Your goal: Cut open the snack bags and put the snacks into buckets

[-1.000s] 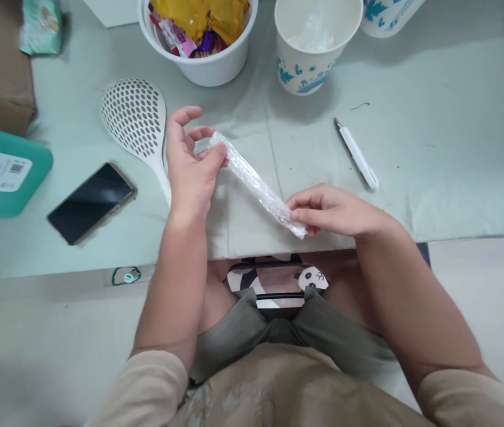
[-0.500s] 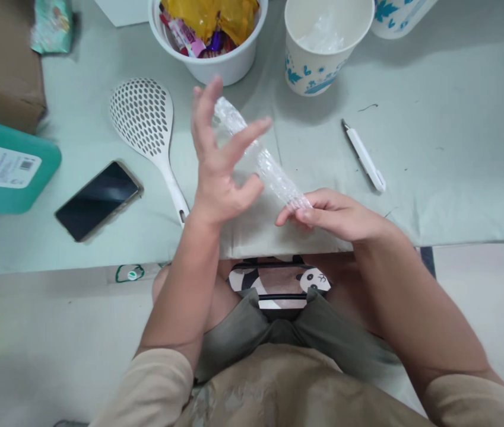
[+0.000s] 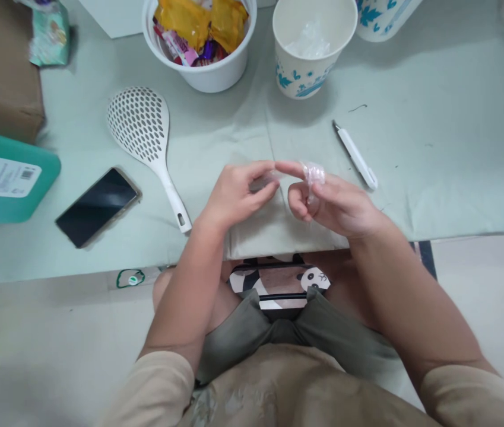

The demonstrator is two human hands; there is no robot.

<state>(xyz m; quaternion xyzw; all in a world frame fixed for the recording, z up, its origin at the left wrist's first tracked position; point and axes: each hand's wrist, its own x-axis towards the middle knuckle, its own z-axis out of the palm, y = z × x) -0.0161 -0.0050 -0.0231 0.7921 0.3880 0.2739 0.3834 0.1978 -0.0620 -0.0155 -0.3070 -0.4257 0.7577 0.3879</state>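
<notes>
A strip of clear, crinkled plastic film (image 3: 314, 174) is looped round the index finger of my right hand (image 3: 341, 204). My right thumb presses against the film, the index finger points left and the other fingers are curled in. My left hand (image 3: 240, 193) is opposite, thumb and index finger curved with a gap between them, its index fingertip meeting the right one. Something pale shows in that gap, too blurred to make out. Both hands are above the front part of the cloth-covered table (image 3: 252, 237).
A white skimmer (image 3: 145, 127) and a phone (image 3: 97, 207) lie left, near a green container (image 3: 11, 178) and a cardboard box (image 3: 2, 77). Behind are a bowl of wrapped sweets (image 3: 216, 77) and a paper cup (image 3: 300, 77) holding clear plastic. A white pen-like tool (image 3: 355, 154) lies right.
The plastic strip was stretched out between my hands and is now looped round my right index finger. My left hand has come down and right, its spread fingers now curved.
</notes>
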